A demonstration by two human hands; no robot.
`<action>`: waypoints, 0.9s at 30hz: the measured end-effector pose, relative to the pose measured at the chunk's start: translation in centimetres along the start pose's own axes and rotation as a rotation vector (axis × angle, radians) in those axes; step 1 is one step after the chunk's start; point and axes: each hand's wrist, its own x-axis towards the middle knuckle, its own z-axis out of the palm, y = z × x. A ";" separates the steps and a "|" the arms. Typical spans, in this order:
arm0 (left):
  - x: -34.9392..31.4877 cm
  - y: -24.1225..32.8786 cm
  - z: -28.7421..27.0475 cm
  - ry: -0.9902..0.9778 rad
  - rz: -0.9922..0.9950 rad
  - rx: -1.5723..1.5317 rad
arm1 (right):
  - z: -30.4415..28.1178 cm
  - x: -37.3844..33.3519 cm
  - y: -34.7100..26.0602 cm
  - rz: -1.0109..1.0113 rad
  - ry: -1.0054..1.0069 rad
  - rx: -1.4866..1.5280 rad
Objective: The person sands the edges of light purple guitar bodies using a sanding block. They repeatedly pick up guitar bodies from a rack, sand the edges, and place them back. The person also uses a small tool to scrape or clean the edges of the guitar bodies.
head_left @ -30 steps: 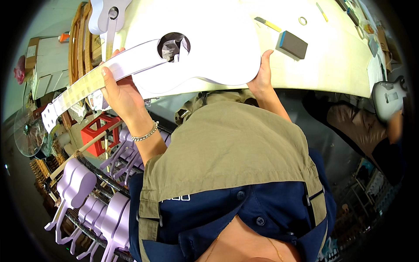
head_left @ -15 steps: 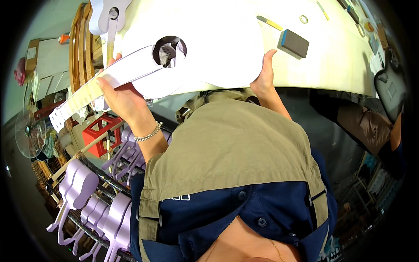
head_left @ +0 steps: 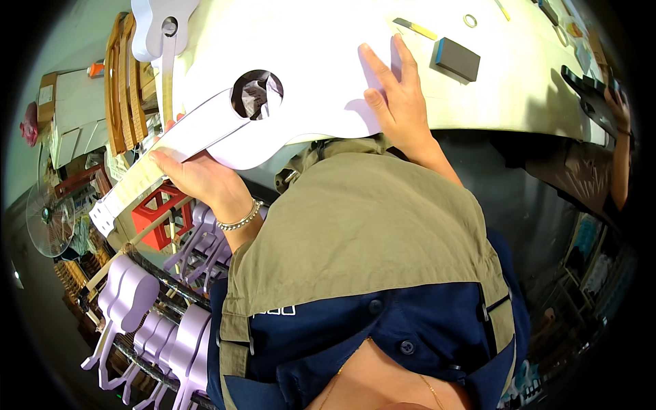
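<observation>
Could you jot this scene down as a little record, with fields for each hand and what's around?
Instrument: pale guitar with a round soundhole
Left hand: around the guitar's neck, thumb on the front
Right hand: open, fingers spread over the guitar; contact unclear
On the table: dark block with blue edge, yellow-and-dark tool, small ring
Lower left: lilac guitars, necks down

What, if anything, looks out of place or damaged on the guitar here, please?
Crumpled paper sits inside the sound hole of the pale guitar, which looks odd for an instrument, though it may be deliberate. No crack or spill stands out, but glare washes out much surface detail.
</observation>
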 end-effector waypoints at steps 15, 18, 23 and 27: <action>-0.5 1.0 1.2 -0.003 0.077 -0.006 | 0.2 -0.8 2.2 -0.046 -0.115 0.196; -0.3 -0.8 -0.5 -0.014 0.082 0.038 | 0.2 -0.9 3.5 0.177 -0.144 0.437; -0.5 -5.7 -4.9 0.227 -0.158 -0.041 | -3.2 2.7 16.3 0.349 0.262 -0.092; -0.3 -9.5 -7.3 0.356 -0.315 -0.274 | -9.0 6.2 24.1 0.499 0.288 -0.536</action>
